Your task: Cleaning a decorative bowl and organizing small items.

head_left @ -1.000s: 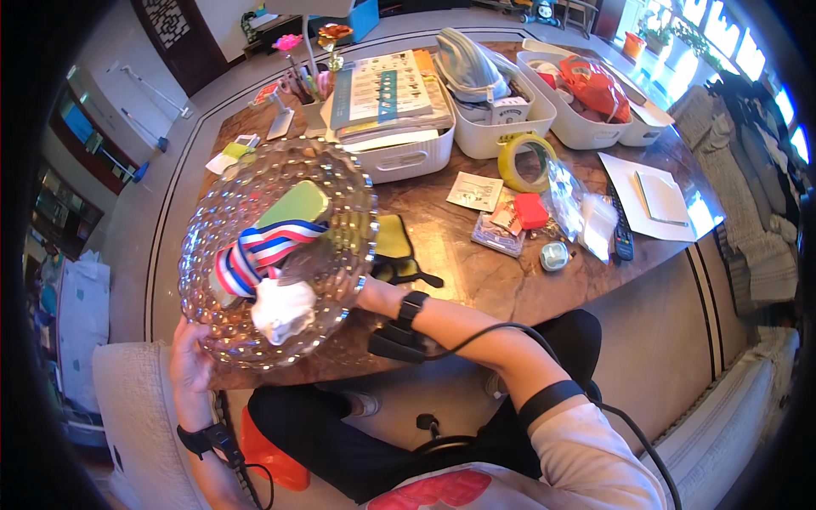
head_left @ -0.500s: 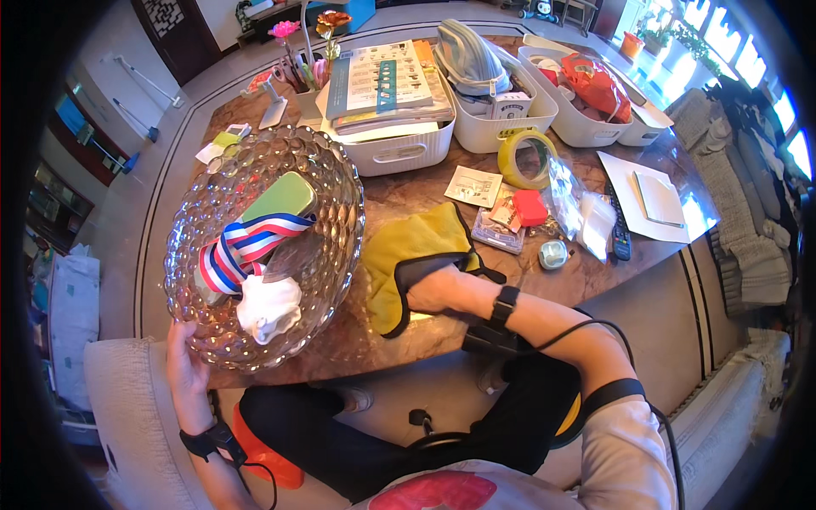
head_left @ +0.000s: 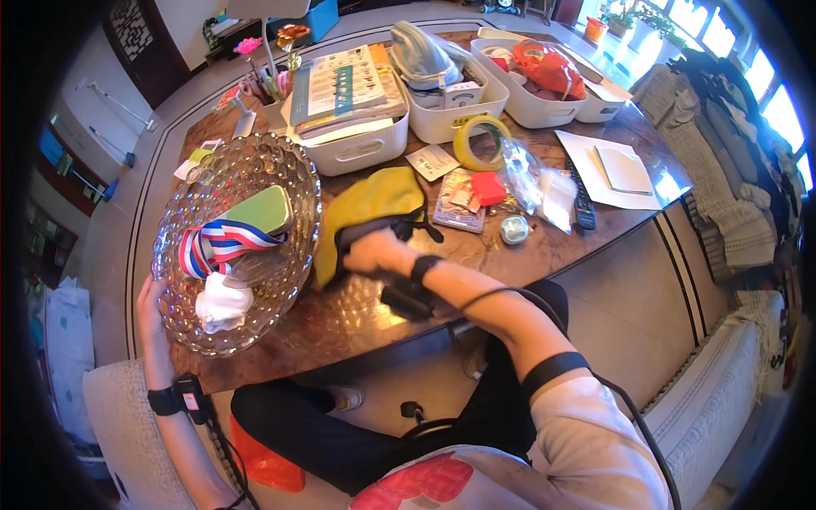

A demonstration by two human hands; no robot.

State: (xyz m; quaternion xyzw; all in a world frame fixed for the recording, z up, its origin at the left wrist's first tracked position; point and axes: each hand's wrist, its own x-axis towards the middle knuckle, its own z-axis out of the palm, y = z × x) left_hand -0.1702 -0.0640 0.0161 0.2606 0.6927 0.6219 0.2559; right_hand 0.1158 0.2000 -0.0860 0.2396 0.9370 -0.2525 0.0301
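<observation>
My left hand [head_left: 151, 308] grips the near-left rim of a large bubbled glass bowl [head_left: 293, 242]. In the bowl lie a green box [head_left: 265, 209], a red, white and blue striped ribbon [head_left: 219, 240] and a crumpled white tissue [head_left: 223, 302]. Under my right hand [head_left: 374, 252] is a yellow cloth with dark edging [head_left: 370, 197], bunched on the marbled tabletop just right of the bowl. The right hand is blurred, with its fingers closed on the cloth's near part; the fingertips are hidden.
White bins [head_left: 361, 151] with papers, a striped pouch and a red package line the far side. Yellow tape [head_left: 481, 143], a red piece [head_left: 488, 188], plastic bags [head_left: 557, 197], a remote [head_left: 583, 204] and paper sheets [head_left: 608, 170] lie to the right. A cable runs along my right arm.
The whole view has shifted, moving the bins leftward. The bowl looks lower and smaller, with my left hand still on its rim. My right hand has drawn the cloth leftward, nearer the bowl.
</observation>
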